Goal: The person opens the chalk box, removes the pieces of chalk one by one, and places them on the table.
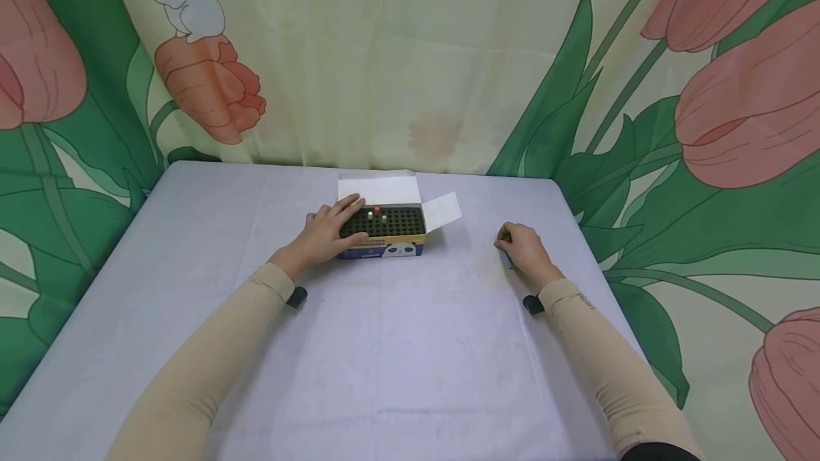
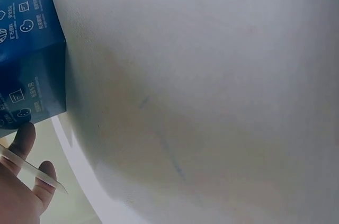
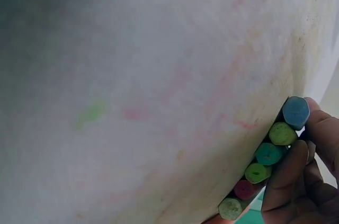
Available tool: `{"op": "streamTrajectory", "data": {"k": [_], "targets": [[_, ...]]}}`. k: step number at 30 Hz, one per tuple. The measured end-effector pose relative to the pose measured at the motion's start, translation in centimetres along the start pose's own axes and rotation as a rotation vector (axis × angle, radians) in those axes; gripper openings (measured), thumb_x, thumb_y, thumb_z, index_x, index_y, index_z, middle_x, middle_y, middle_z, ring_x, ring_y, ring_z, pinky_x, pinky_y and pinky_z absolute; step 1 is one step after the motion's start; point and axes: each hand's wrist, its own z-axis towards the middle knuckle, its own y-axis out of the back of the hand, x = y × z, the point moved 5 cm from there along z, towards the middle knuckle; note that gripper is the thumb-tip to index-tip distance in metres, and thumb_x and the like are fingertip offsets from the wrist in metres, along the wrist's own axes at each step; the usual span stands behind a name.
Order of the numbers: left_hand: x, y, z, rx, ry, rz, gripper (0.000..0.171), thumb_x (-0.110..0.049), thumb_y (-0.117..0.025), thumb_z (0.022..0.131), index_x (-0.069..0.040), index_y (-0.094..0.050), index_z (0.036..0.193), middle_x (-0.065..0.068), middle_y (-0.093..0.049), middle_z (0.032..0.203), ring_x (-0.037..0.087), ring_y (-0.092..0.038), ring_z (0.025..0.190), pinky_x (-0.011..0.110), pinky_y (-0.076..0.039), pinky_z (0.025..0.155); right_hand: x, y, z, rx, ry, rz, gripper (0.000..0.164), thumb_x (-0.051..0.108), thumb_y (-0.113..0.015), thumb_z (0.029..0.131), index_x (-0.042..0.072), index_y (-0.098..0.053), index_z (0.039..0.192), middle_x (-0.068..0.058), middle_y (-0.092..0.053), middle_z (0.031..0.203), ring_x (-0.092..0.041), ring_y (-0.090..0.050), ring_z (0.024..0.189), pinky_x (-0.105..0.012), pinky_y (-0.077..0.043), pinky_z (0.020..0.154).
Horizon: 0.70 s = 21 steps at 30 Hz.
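Note:
My left hand [image 1: 327, 230] rests on the left end of a small cardboard box [image 1: 402, 247], thumb along the front rim, fingers spread toward the back. A dark holder with rows of holes [image 1: 403, 222] fills the box; a white stick [image 1: 370, 215], a red stick [image 1: 376, 210] and a green stick [image 1: 384, 219] poke up from it. To the right, my right hand [image 1: 522, 251] pinches a blue chalk stick [image 3: 295, 113] low over the table. Several more sticks, including a teal chalk stick [image 3: 270, 153], line up beside it in the right wrist view; their far ends are hidden.
The box's white lid [image 1: 379, 188] stands folded back, and a side flap [image 1: 442, 212] sticks out right. A white cloth [image 1: 410, 347] with faint coloured smudges covers the table. Behind hangs a printed curtain [image 1: 384, 55]. A pale pointed strip [image 2: 32, 168] crosses the left wrist view.

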Motion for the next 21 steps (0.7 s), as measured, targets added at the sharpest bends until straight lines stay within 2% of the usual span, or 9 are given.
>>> {"op": "streamTrajectory", "data": {"k": [8,12,15,18,21], "targets": [[-0.1,0.0,0.1,-0.002,0.004,-0.006,0.082,-0.063,-0.052,0.102,-0.029,-0.018,0.168,-0.004,-0.012,0.175,0.042,-0.041,0.138,0.07,-0.027,0.107,0.0,0.2,-0.3,-0.007,0.005,0.025,0.015,0.016,-0.067,0.103,0.001,-0.068,0.106,-0.016,-0.068,0.098,-0.027,-0.061,0.089,-0.04,-0.051,0.08],[-0.2,0.1,0.0,0.003,0.006,-0.008,0.082,-0.064,-0.052,0.102,-0.029,-0.018,0.168,-0.004,-0.012,0.175,0.042,-0.041,0.138,0.07,-0.027,0.107,-0.2,0.4,-0.4,-0.005,-0.014,0.052,0.018,0.018,-0.064,0.105,0.0,-0.068,0.109,-0.018,-0.07,0.104,-0.029,-0.062,0.093,-0.043,-0.052,0.083],[-0.3,0.1,0.0,0.004,0.009,0.001,0.083,-0.064,-0.052,0.102,-0.029,-0.017,0.168,-0.003,-0.012,0.175,0.043,-0.041,0.137,0.071,-0.027,0.106,-0.2,1.0,-0.2,-0.037,-0.046,0.074,0.022,0.021,-0.061,0.106,0.001,-0.068,0.111,-0.019,-0.07,0.108,-0.03,-0.062,0.094,-0.042,-0.051,0.082],[-0.3,0.1,-0.1,0.005,0.01,-0.001,0.083,-0.064,-0.052,0.102,-0.028,-0.017,0.168,-0.003,-0.011,0.175,0.043,-0.041,0.137,0.071,-0.026,0.106,0.1,2.0,0.2,-0.1,-0.11,0.165,0.027,0.026,-0.058,0.108,0.001,-0.066,0.116,-0.021,-0.069,0.11,-0.03,-0.064,0.093,-0.039,-0.052,0.078],[-0.3,0.2,-0.1,0.005,0.01,-0.006,0.082,-0.063,-0.052,0.102,-0.028,-0.018,0.168,-0.003,-0.012,0.175,0.043,-0.041,0.137,0.071,-0.026,0.106,1.3,3.3,0.6,-0.162,-0.182,0.354,0.037,0.032,-0.053,0.11,0.001,-0.062,0.127,-0.024,-0.067,0.117,-0.034,-0.068,0.099,-0.035,-0.056,0.081]]}}
